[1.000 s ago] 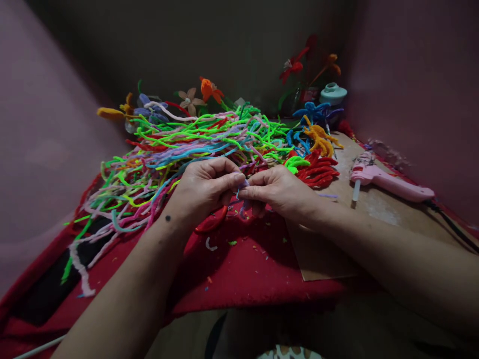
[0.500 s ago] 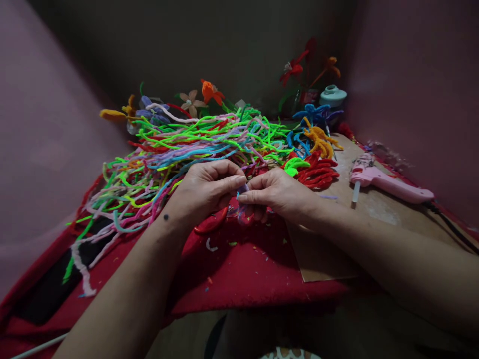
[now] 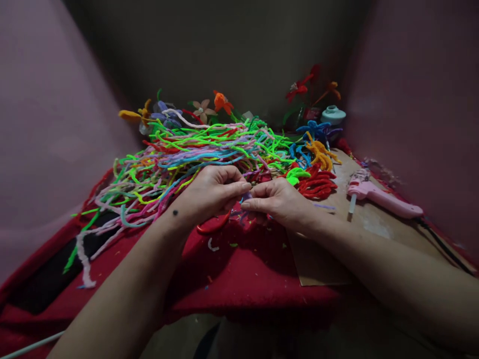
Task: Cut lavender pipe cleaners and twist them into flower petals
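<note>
My left hand (image 3: 220, 187) and my right hand (image 3: 275, 199) meet over the front of the table, thumbs and fingertips pinched close together. Between them is a small lilac pipe cleaner (image 3: 248, 196), mostly covered by the fingers, with a bit of blue at its edge. Both hands are closed on it. Just under my left hand, the red handle of a tool (image 3: 213, 227) shows, the rest being hidden. Behind the hands spreads a big heap of coloured pipe cleaners (image 3: 209, 142) in green, pink, blue and yellow.
A pink glue gun (image 3: 385, 197) lies on a brown board (image 3: 322, 264) at the right. Red pipe-cleaner loops (image 3: 318, 182) and orange ones (image 3: 322, 154) sit beside the heap. Pipe-cleaner flowers (image 3: 222, 102) stand at the back. Scraps dot the red cloth (image 3: 239, 284).
The whole view has shifted a little, so the table items appear slightly lower. My hands stay together, pinching the lilac pipe cleaner, with only slight finger movement.
</note>
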Action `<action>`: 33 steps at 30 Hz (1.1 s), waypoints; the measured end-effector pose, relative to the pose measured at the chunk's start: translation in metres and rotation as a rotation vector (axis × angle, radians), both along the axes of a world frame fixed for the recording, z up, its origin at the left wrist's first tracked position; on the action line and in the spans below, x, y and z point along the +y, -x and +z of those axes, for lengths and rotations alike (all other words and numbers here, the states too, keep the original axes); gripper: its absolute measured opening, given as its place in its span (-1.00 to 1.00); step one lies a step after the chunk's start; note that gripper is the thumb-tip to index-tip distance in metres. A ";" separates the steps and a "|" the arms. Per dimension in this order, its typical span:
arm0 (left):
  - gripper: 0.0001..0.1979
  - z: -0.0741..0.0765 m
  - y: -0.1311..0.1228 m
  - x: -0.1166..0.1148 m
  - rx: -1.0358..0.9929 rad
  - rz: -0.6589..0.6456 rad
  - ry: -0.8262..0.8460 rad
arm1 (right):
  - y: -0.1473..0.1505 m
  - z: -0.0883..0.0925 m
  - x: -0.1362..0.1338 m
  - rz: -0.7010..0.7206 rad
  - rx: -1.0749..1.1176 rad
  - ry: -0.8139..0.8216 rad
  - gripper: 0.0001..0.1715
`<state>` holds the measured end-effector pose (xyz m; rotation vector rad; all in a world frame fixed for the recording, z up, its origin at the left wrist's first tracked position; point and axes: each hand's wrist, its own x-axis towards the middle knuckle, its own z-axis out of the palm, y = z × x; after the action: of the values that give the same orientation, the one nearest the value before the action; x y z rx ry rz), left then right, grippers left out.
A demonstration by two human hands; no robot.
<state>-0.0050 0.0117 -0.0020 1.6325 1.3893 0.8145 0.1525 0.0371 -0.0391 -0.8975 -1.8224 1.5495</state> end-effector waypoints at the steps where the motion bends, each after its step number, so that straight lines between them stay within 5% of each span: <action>1: -0.84 0.001 0.001 0.000 -0.027 -0.022 0.030 | 0.000 0.000 -0.001 -0.002 0.001 0.000 -0.76; 7: -0.88 0.005 0.001 -0.002 0.013 -0.066 0.020 | -0.002 -0.003 0.001 0.125 0.074 0.082 -0.70; 13: -0.79 0.004 0.000 -0.002 -0.025 0.042 -0.082 | -0.003 -0.004 0.004 0.052 0.229 0.127 -0.71; 19: -0.76 0.004 0.008 0.001 0.102 -0.169 0.045 | -0.002 -0.004 0.010 -0.087 0.228 0.054 -0.70; 22: -0.77 -0.002 0.010 0.006 0.226 -0.137 -0.130 | 0.000 -0.003 0.011 -0.120 0.089 -0.037 -0.71; 28: -0.80 -0.015 0.003 0.003 0.636 0.049 -0.738 | -0.002 0.000 0.012 -0.134 0.052 -0.095 -0.68; 31: -0.80 -0.014 -0.002 0.000 0.534 0.129 -0.743 | -0.004 0.000 0.014 -0.132 0.134 -0.086 -0.69; 33: -0.78 -0.011 -0.003 0.000 0.261 0.175 -0.549 | -0.005 0.000 0.015 -0.172 0.208 -0.091 -0.69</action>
<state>-0.0024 0.0119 -0.0130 2.1127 1.5983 1.1965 0.1579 0.0520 -0.0391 -0.7968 -1.6110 1.3865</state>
